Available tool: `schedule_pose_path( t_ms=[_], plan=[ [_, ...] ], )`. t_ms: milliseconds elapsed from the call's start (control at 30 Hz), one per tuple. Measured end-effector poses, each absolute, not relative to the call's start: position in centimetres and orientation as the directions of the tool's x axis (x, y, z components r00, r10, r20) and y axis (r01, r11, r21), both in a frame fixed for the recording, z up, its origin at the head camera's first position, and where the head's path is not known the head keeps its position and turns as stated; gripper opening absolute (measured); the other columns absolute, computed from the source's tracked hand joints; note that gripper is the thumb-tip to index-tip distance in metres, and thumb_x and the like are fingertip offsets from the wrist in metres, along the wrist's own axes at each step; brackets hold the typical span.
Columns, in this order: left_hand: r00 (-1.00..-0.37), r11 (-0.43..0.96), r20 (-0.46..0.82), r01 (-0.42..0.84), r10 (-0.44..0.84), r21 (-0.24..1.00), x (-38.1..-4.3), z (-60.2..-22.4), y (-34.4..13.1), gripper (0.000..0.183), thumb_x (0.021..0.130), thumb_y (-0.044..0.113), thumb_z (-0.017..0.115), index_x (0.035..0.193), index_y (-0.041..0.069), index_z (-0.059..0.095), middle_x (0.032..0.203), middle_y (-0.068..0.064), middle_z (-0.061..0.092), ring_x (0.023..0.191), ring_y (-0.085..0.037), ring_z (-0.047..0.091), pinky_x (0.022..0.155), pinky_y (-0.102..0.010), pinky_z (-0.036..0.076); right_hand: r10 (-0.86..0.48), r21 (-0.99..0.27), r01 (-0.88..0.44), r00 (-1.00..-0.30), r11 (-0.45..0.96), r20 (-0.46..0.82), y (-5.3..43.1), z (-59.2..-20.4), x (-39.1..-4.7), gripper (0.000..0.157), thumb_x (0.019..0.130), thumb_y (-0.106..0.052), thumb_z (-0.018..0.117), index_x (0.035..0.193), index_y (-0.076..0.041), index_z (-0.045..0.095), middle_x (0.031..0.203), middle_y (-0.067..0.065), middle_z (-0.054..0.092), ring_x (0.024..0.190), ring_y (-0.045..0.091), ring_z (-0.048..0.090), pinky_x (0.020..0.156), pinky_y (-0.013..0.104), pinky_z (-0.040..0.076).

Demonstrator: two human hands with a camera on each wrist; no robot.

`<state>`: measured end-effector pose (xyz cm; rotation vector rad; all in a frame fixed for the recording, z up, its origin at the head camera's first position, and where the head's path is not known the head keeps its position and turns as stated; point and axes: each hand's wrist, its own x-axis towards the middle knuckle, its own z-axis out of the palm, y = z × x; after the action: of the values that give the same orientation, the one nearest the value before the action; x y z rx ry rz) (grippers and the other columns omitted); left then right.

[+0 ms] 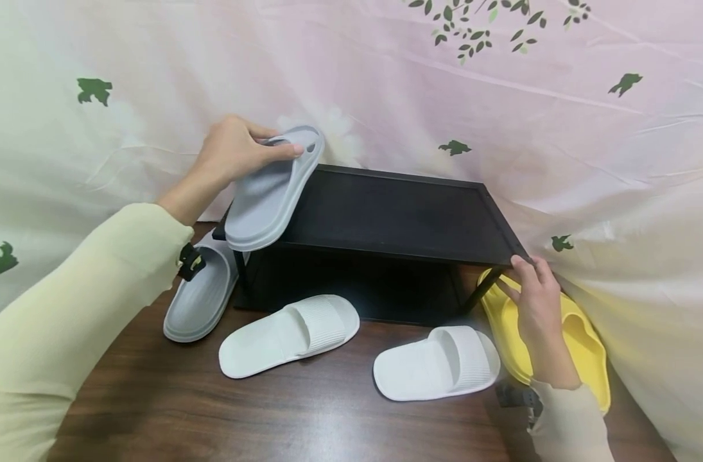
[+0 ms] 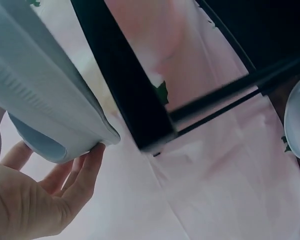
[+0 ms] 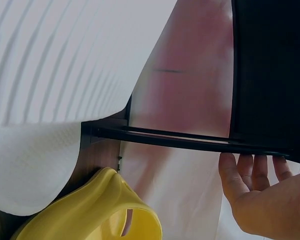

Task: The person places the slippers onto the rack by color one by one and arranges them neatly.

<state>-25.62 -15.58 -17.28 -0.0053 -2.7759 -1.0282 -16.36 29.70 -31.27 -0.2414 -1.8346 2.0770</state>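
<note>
In the head view my left hand (image 1: 230, 151) grips a grey slipper (image 1: 267, 199) by its strap end, thumb on the near side. The slipper is tilted over the left end of a black two-tier rack (image 1: 397, 215). The left wrist view shows fingertips on the slipper (image 2: 45, 90), beside the rack's edge (image 2: 125, 80). My right hand (image 1: 538, 308) holds the rack's right front corner, fingers at the top edge and thumb below. In the right wrist view, the right hand's (image 3: 265, 195) fingertips touch the rack's frame (image 3: 190, 142).
Another grey slipper (image 1: 198, 295) lies left of the rack. Two white slippers (image 1: 264, 346) (image 1: 426, 369) lie in front on the brown wooden surface (image 1: 282, 423). Yellow footwear (image 1: 582, 353) lies on the right, partly behind my right hand. A patterned cloth (image 1: 374, 83) hangs behind.
</note>
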Motion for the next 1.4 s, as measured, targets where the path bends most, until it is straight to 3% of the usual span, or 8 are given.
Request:
schedule_pose_path(
  t_ms=[267, 567, 1400],
  plan=[
    [-0.981, 0.802, 0.187, 0.073, -0.049, 0.593, -26.3, -17.7, -13.9, 0.079, 0.072, 0.077, 0.073, 0.132, 0.026, 0.071, 0.132, -0.006, 0.067, 0.108, -0.022, 0.060, 0.077, -0.032, 0.045, 0.386, -0.988, -0.132, -0.918, -0.084, 0.090, 29.6, -31.2, -16.6, 0.010, 0.103, -0.022, 0.061, 0.107, -0.013, 0.060, 0.110, -0.004, 0.062, 0.101, 0.011, 0.061, 0.081, 0.019, 0.055],
    [-0.983, 0.848, 0.178, 0.056, -0.046, 0.527, -26.8, -18.1, -12.2, 0.079, 0.071, 0.078, 0.071, 0.134, 0.031, 0.069, 0.132, -0.004, 0.067, 0.097, -0.022, 0.062, 0.070, -0.033, 0.047, 0.394, -0.988, -0.131, -0.915, -0.087, 0.087, 29.7, -31.2, -16.6, 0.007, 0.103, -0.023, 0.061, 0.105, -0.016, 0.061, 0.112, -0.003, 0.061, 0.103, 0.012, 0.061, 0.081, 0.019, 0.055],
    [-0.960, 0.912, 0.279, 0.127, 0.014, 0.391, -27.1, -20.0, -10.2, 0.072, 0.082, 0.073, 0.064, 0.130, 0.020, 0.072, 0.120, -0.006, 0.071, 0.086, -0.026, 0.059, 0.072, -0.038, 0.043, 0.378, -0.977, -0.183, -0.917, -0.111, 0.129, 29.6, -31.4, -16.6, 0.010, 0.102, -0.021, 0.061, 0.106, -0.012, 0.061, 0.109, -0.001, 0.062, 0.097, 0.011, 0.063, 0.080, 0.020, 0.056]
  ],
)
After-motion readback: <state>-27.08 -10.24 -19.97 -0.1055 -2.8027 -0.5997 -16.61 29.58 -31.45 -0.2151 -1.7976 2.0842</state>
